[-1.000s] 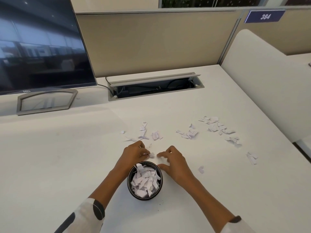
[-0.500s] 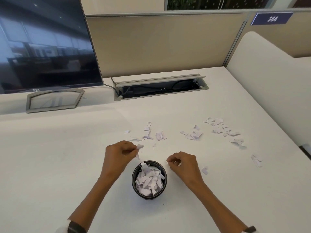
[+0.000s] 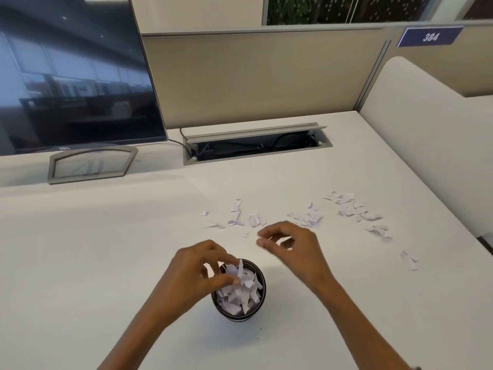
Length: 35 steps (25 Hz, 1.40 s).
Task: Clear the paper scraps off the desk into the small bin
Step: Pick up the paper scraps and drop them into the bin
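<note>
Left hand (image 3: 198, 268) is over the left rim of the small bin (image 3: 260, 283), fingers curled down onto the scraps heaped inside; whether it pinches a piece I can't tell, too blurred. Right hand (image 3: 290, 243) hovers above the surface (image 3: 106, 263) just beyond and right of the bin, fingers loosely curled, thumb and forefinger close together; can't tell if anything is between them, motion blur again. Bin is dark, round, upright, near the front edge, packed with white paper to the brim. Loose paper scraps (image 3: 309, 217) are on the surface behind the hands, in rough clusters: one left group (image 3: 236, 213) straight beyond the bin, one middle group just past the right hand's fingertips, a bigger spread (image 3: 354, 208) further right, and a lone pair (image 3: 409, 260) well apart to the right. One tiny bit (image 3: 246, 234) lies between the left group and the right hand. Back left: a dark monitor (image 3: 74, 76) on a grey stand (image 3: 92, 164). Back centre: an open cable tray (image 3: 256, 145) sunk into the surface, lid up, cords inside. Beige partition (image 3: 253, 76) behind, with a blue tag (image 3: 429, 37) reading 384 at right.
</note>
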{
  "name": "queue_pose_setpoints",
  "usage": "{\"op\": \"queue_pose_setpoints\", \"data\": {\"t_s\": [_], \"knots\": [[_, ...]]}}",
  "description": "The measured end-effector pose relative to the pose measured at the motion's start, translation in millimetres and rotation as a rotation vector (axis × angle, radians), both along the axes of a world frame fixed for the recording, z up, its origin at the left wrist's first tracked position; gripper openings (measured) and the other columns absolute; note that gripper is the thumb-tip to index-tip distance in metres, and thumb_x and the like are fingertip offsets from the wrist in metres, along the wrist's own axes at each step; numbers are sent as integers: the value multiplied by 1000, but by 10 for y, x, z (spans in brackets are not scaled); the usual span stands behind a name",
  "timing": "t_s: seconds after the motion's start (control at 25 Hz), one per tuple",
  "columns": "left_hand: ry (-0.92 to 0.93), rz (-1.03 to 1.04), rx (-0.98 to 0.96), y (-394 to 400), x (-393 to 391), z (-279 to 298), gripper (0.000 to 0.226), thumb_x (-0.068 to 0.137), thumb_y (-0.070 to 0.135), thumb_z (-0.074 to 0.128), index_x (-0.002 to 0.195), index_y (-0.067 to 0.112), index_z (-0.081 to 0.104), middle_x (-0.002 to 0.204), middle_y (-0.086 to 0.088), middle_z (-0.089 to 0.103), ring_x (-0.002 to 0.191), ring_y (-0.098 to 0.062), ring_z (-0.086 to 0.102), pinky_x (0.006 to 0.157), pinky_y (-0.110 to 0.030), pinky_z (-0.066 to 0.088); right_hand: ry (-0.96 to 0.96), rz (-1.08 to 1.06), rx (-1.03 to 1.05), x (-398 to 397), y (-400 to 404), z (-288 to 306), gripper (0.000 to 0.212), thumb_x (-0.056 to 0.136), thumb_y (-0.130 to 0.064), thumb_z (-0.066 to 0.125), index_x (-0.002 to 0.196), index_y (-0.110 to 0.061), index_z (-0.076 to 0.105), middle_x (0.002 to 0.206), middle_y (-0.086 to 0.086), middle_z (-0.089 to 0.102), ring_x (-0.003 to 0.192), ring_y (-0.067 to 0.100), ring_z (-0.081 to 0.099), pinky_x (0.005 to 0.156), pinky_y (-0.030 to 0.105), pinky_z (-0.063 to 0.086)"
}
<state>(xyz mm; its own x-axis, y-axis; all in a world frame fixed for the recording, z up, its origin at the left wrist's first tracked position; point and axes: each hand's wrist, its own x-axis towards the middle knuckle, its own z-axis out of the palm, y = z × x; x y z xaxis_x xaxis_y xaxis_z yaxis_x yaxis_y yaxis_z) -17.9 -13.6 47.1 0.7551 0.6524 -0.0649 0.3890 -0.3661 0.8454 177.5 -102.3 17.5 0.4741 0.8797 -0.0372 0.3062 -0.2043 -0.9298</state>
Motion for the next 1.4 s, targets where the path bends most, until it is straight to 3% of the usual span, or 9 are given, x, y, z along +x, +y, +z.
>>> {"op": "queue_pose_setpoints", "data": {"t_s": [0.12, 0.2, 0.32, 0.4, 0.6, 0.76, 1.04, 1.2, 1.4], "knots": [[-41, 172, 35, 319, 24, -140, 9, 75, 28, 73, 77, 36, 72, 83, 10, 70, 72, -7, 63, 60, -15, 48, -96, -123, -134, 340, 287, -224, 19, 74, -14, 76, 90, -22, 70, 93, 1, 69, 69, 8, 60, 60, 5, 42], [82, 316, 118, 591, 102, -358, 21, 75, 24, 74, 94, 31, 68, 94, 4, 67, 85, -14, 65, 70, -22, 50, -153, -80, -318, 484, 487, -417, 39, 72, -16, 78, 108, -13, 65, 108, 12, 62, 79, 15, 58, 69, 15, 43], [513, 291, 150, 936, 261, -695, 86, 66, 44, 77, 136, 13, 37, 126, -13, 47, 117, -30, 48, 95, -38, 42, -230, 82, -514, 571, 789, -617, 75, 64, -26, 84, 128, -10, 49, 123, 15, 48, 105, 26, 55, 87, 28, 43], [607, 248, 126, 1058, 389, -842, 106, 60, 55, 77, 140, 9, 25, 133, -17, 37, 123, -34, 38, 100, -41, 37, -339, 168, -552, 571, 983, -682, 90, 59, -31, 86, 133, -10, 40, 126, 15, 40, 113, 30, 50, 92, 34, 43], [521, 207, 135, 1154, 708, -980, 89, 63, 47, 79, 132, 8, 39, 125, -14, 38, 116, -30, 41, 95, -36, 38, -497, 407, -621, 514, 1375, -613, 113, 47, -33, 91, 139, -17, 28, 130, 14, 30, 119, 34, 43, 98, 40, 45], [426, 197, 134, 1075, 821, -1046, 61, 72, 28, 76, 125, 9, 50, 115, -13, 47, 99, -29, 55, 81, -32, 43, -495, 526, -574, 347, 1467, -607, 96, 51, -17, 90, 132, -14, 38, 126, 9, 36, 112, 29, 48, 89, 37, 48], [246, 394, 31, 837, 746, -1004, 7, 74, 11, 73, 80, 8, 70, 88, -9, 69, 81, -24, 64, 67, -27, 40, -389, 371, -400, 86, 1309, -626, 19, 77, -10, 70, 96, -6, 70, 99, 13, 70, 92, 28, 65, 73, 30, 49], [107, 444, -106, 716, 627, -734, 11, 73, 14, 75, 65, 18, 68, 66, -3, 71, 69, -16, 70, 62, -27, 47, -317, 285, -276, 57, 1088, -396, 12, 77, -10, 71, 89, -8, 74, 92, 11, 74, 84, 20, 63, 69, 25, 48], [-52, 429, -83, 388, 429, -247, 9, 72, 20, 76, 66, 21, 69, 62, 8, 72, 59, -1, 68, 53, -6, 45, -274, 252, -136, 4, 701, 85, 14, 73, -14, 75, 87, -14, 75, 88, 1, 74, 72, 8, 58, 64, 15, 46]]}}
